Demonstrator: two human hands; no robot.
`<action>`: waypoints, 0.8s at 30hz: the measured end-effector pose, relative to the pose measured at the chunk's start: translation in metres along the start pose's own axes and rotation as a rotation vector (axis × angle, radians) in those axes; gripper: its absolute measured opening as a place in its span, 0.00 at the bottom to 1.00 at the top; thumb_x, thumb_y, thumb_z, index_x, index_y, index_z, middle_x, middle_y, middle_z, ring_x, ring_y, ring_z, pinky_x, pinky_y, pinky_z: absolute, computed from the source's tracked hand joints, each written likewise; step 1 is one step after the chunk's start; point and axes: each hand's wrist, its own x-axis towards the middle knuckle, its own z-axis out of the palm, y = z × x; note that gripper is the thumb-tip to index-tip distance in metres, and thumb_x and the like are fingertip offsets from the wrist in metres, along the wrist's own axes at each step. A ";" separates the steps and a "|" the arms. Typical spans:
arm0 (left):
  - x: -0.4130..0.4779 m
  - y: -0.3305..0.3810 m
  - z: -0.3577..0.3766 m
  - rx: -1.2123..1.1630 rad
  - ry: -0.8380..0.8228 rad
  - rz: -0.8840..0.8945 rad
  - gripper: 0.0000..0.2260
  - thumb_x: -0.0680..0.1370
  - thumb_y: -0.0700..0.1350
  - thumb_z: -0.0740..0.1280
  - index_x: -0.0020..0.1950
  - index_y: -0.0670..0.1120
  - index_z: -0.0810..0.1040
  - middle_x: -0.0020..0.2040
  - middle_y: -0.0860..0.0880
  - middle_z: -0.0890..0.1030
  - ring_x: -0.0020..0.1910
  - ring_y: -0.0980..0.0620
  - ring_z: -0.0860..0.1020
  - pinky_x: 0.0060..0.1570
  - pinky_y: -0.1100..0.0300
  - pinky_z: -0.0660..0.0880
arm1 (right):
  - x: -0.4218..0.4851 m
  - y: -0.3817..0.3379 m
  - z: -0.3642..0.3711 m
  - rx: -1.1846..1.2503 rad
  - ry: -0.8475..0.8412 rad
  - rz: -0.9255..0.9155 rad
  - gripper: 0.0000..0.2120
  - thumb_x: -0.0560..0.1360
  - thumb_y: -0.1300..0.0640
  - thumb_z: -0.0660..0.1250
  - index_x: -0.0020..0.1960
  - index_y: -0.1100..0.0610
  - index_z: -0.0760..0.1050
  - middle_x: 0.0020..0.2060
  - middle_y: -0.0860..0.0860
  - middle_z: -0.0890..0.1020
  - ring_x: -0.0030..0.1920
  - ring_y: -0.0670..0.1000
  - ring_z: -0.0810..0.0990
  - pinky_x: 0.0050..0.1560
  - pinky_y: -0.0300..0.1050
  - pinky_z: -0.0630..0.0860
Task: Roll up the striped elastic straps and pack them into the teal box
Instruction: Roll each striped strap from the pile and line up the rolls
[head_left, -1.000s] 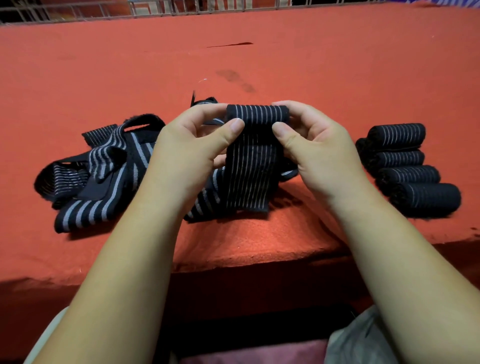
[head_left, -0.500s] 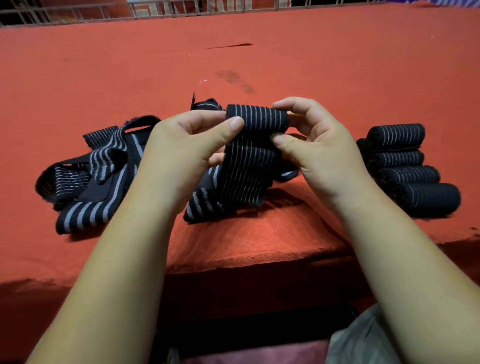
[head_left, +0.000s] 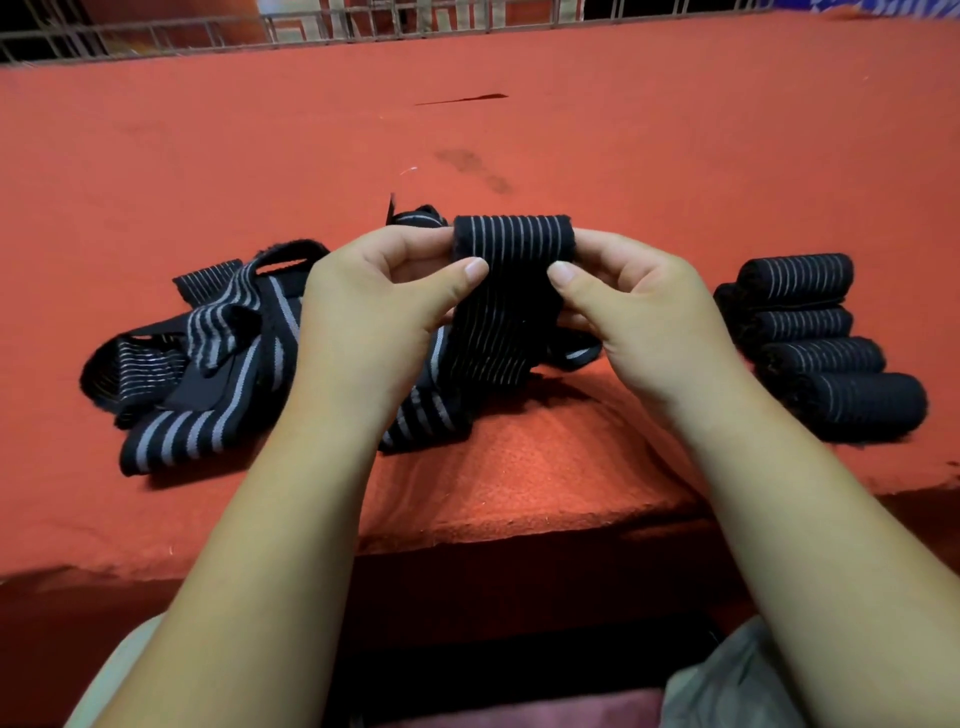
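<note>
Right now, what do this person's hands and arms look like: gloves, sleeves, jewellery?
Both are bare. The left hand and right hand wear no gloves, rings or watch, and the thumbnails are short and plain. No sleeve shows on either forearm.

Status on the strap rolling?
Both busy: left hand and right hand pinch strap, partly rolled. On right finished rolls, on left loose pile. No box in view.
</note>
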 end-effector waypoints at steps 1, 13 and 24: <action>-0.001 0.001 0.001 0.006 -0.003 0.013 0.11 0.77 0.37 0.79 0.57 0.47 0.87 0.50 0.52 0.90 0.52 0.53 0.89 0.52 0.56 0.85 | 0.000 0.000 -0.001 -0.012 -0.006 0.000 0.14 0.84 0.64 0.68 0.69 0.57 0.82 0.57 0.49 0.89 0.59 0.49 0.87 0.65 0.51 0.83; 0.000 0.001 -0.003 0.097 0.031 0.044 0.11 0.76 0.40 0.80 0.57 0.48 0.88 0.49 0.51 0.90 0.46 0.55 0.88 0.38 0.66 0.78 | 0.000 0.005 -0.002 -0.030 -0.109 0.027 0.16 0.86 0.65 0.64 0.72 0.58 0.78 0.58 0.52 0.88 0.62 0.53 0.86 0.71 0.58 0.78; -0.002 0.001 0.001 0.273 0.091 0.104 0.15 0.75 0.46 0.82 0.61 0.53 0.90 0.51 0.58 0.89 0.53 0.62 0.87 0.61 0.54 0.83 | 0.003 0.011 0.001 0.059 -0.054 0.081 0.13 0.86 0.65 0.64 0.70 0.60 0.77 0.56 0.55 0.89 0.59 0.55 0.88 0.62 0.55 0.83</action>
